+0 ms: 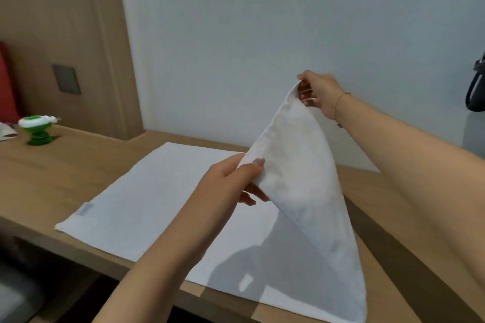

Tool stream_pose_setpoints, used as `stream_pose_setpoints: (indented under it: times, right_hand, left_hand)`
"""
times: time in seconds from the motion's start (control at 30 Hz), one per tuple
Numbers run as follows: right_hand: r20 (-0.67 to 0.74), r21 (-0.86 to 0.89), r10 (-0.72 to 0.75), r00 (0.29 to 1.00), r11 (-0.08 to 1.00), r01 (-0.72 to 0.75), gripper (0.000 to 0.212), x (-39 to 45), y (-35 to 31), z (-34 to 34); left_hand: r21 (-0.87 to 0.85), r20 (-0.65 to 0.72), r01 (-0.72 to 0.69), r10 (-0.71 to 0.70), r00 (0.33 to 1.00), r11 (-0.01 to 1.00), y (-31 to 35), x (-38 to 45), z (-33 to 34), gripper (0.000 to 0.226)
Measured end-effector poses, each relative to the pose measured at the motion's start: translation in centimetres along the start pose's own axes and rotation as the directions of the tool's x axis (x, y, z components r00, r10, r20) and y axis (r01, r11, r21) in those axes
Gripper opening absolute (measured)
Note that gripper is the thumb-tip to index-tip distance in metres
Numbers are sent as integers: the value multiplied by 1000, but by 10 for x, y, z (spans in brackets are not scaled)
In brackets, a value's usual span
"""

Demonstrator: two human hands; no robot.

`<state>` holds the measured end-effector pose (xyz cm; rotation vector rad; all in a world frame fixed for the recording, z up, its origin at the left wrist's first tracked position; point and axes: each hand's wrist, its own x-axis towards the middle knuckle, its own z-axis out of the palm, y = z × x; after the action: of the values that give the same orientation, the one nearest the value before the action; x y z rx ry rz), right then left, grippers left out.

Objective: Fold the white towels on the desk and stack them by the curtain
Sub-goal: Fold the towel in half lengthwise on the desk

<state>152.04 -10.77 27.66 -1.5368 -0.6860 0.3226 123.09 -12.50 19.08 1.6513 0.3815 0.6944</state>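
A white towel (pixel 147 207) lies spread flat on the wooden desk (pixel 65 165), with a small label at its left edge. Its right part is lifted off the desk into a tall fold. My right hand (pixel 319 93) pinches the raised far corner high above the desk, close to the wall. My left hand (pixel 231 178) grips the lifted edge lower down, thumb on top of the cloth and fingers beneath it. The raised cloth hides the desk behind it. No curtain shows in view.
A green and white object (pixel 38 128) stands at the desk's far left, near a red thing (pixel 6 86) and a wall switch (pixel 66 78). A dark bag strap (pixel 476 86) hangs at the right edge. A grey seat (pixel 18 294) sits below the desk's front edge.
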Motion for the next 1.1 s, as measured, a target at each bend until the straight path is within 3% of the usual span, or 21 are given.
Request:
stream_pose_setpoints:
  times: [0.27,0.4,0.47,0.57,0.73,0.87,0.97,1.1]
  right_hand:
    - [154,-213,-77,985,971,109,29,13,-3,159]
    - [276,-351,-98,956,916,195,28,11,33,238]
    - [316,-414,-58,947,890,192,26,9,63,270]
    - [316,-498,-13,949,849,177,25,7,111,302]
    - [331,-609,-26,943,758,235,38,0,153,320]
    - [340,-630,-72,938,723,284,41,0,159,315]
    - [346,-644,-70,936,707,292,37,2,165,296]
    - [327,-638,-76,942,718,279,25,3,173,255]
  left_hand:
    - [68,-273,47,-27,962,997,-24,-24,-119,26]
    - [167,-400,161,-82,913,973,-60,-35,-170,67]
    - [301,-494,256,-79,866,918,-82,-40,-186,58]
    - [474,-601,313,43,798,823,-104,-48,-198,41]
    - [619,-553,291,141,821,730,-125,-51,-208,27]
    - [754,-478,282,200,855,594,-123,-49,-204,24]
    - [777,-436,266,182,882,571,-120,-47,-191,28]
    - [761,-360,208,133,923,615,-118,-49,-160,36]
